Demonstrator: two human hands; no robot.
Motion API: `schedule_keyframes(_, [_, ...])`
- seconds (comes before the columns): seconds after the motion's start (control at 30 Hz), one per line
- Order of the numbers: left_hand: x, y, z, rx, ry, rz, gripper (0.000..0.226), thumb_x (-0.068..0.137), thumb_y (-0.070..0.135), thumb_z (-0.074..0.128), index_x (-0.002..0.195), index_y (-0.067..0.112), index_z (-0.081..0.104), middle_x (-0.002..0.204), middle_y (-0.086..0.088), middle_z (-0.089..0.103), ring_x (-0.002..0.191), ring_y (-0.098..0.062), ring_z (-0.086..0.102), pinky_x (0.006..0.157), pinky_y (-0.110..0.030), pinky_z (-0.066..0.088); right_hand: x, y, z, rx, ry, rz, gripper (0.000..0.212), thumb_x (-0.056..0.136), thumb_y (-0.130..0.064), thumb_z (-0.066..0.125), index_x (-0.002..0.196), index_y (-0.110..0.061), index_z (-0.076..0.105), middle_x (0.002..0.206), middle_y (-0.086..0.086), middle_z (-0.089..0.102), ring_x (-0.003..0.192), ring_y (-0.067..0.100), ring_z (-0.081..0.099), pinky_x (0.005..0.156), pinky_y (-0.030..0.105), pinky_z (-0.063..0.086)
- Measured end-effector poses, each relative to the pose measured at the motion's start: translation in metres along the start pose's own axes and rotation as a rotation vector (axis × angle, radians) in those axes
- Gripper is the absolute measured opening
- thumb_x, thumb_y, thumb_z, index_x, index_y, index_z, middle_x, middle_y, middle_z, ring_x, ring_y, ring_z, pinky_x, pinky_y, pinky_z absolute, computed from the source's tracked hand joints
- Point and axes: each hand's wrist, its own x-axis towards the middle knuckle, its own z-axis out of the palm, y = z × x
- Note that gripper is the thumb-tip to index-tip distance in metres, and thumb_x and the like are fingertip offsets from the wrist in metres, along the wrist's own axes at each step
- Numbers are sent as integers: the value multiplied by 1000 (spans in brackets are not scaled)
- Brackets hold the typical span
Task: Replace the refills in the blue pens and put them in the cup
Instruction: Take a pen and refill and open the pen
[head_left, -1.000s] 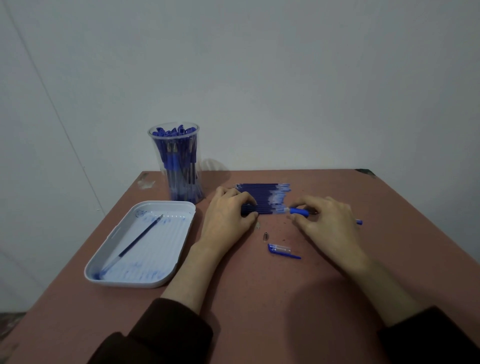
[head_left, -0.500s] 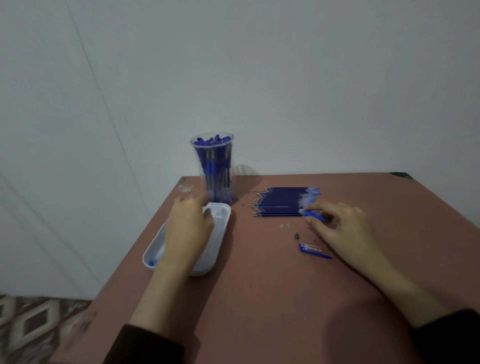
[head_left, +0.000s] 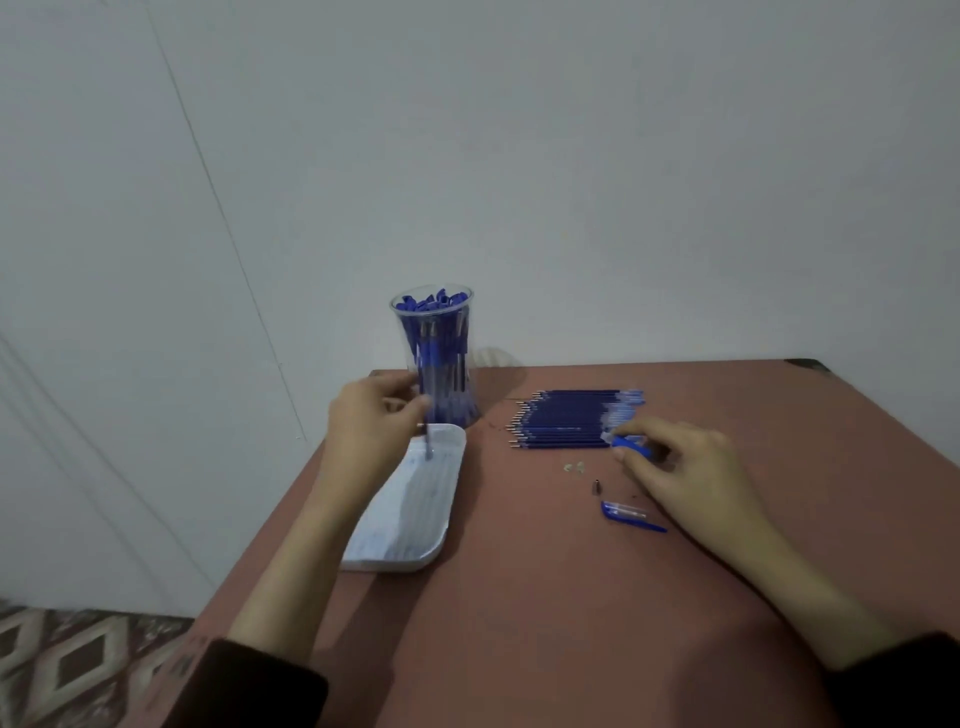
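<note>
Leftward from the refill row (head_left: 566, 423) the left hand (head_left: 371, 426) had swung, pinching a spent refill (head_left: 429, 446) over the white tray (head_left: 410, 519), where it might knock the full pen cup (head_left: 441, 364) at centre-left, while the right hand (head_left: 685, 467) pinched the blue pen barrel (head_left: 631, 445) mid-right.

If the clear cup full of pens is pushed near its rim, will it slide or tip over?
The cup is tall and narrow, so a push near the rim would probably tip it; a low push should slide it. It is packed with pens, so it likely feels fairly heavy. Its clear wall looks smooth, perhaps slippery.
</note>
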Motion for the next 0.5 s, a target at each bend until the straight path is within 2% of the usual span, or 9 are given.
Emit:
schedule_keyframes(0.1, [-4,30,28,-633,-76,-114,13,91,1,56,99,7,65,75,-2,68,67,-10,68,66,-25,58,0,2,0,41,20,-4,12,81,-23,71,90,-30,71,63,-24,56,64,0,56,64,31,48])
schedule_keyframes(0.17, [-6,37,54,-876,-98,-189,10,95,2,49,96,8,57,75,-3,66,68,-14,68,71,-30,59,1,3,1,64,24,-1,12,82,-24,70,92,-31,71,67,-30,57,67,-6,56,65,23,47])
schedule_keyframes(0.27, [-8,33,87,-1007,-107,-302,13,100,5,41,90,12,46,84,-14,66,63,-15,70,67,-26,58,2,5,2,94,34,-3,12,84,-19,68,93,-26,72,81,-20,66,74,-6,58,69,18,46])
schedule_keyframes(0.33, [-8,25,100,-1064,-81,-347,15,100,4,38,89,13,44,85,-18,65,61,-16,70,65,-25,58,3,6,2,93,53,-9,12,83,-17,69,93,-24,72,82,-16,66,73,-8,57,68,20,45])
schedule_keyframes(0.5, [-6,13,106,-1101,-94,-355,16,100,3,37,89,12,43,84,-20,65,63,-19,71,64,-25,59,5,7,3,99,56,-28,12,83,-17,70,92,-25,72,82,-18,67,68,-9,55,66,21,45])
